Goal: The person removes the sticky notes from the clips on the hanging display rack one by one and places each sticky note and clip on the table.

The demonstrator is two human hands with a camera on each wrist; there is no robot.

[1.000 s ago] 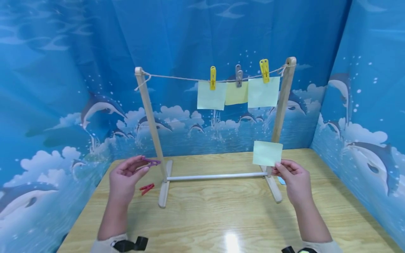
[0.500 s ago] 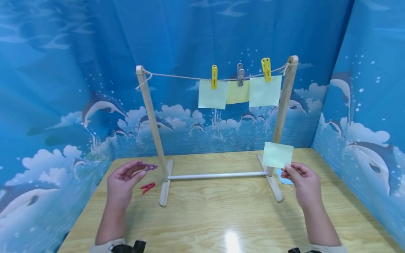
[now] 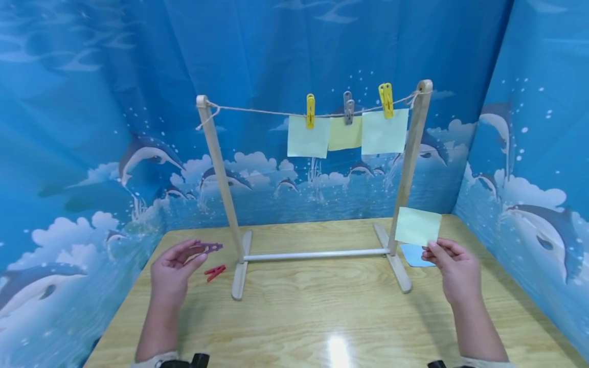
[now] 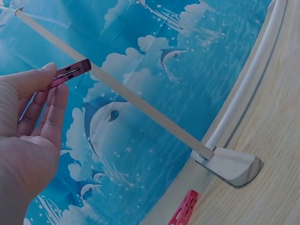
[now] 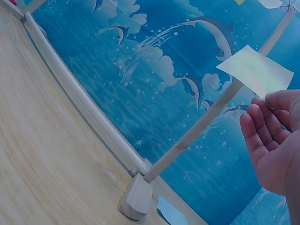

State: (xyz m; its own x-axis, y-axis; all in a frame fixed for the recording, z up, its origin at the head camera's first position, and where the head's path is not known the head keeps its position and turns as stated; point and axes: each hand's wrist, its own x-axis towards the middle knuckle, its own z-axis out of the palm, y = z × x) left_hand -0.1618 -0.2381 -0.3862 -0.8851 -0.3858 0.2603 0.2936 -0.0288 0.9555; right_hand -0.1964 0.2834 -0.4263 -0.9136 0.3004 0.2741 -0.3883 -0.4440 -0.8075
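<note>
My left hand [image 3: 172,268] pinches a purple clothespin [image 3: 211,248] between thumb and fingers, left of the wooden rack's left post. The left wrist view shows the clothespin [image 4: 72,72] pointing away from the fingertips. On the right, my right hand [image 3: 457,271] holds a pale green paper square [image 3: 417,226] by its lower corner, raised beside the right post. From the rack's string [image 3: 257,111] hang two pale green papers [image 3: 307,142] [image 3: 384,137] under yellow clothespins [image 3: 310,111] and a yellow paper [image 3: 345,137] under a grey clothespin [image 3: 348,108].
A red clothespin [image 3: 214,272] lies on the wooden table [image 3: 317,306] by the rack's left foot [image 3: 240,281]. Blue paper [image 3: 416,257] lies near the right foot [image 3: 399,273], partly behind my right hand. A white bar [image 3: 317,255] joins the feet low down. Dolphin-print curtains surround the table.
My right hand has moved right with the green paper, away from the right post, and more of the blue paper shows. My left hand has shifted slightly left and down with the purple clothespin.
</note>
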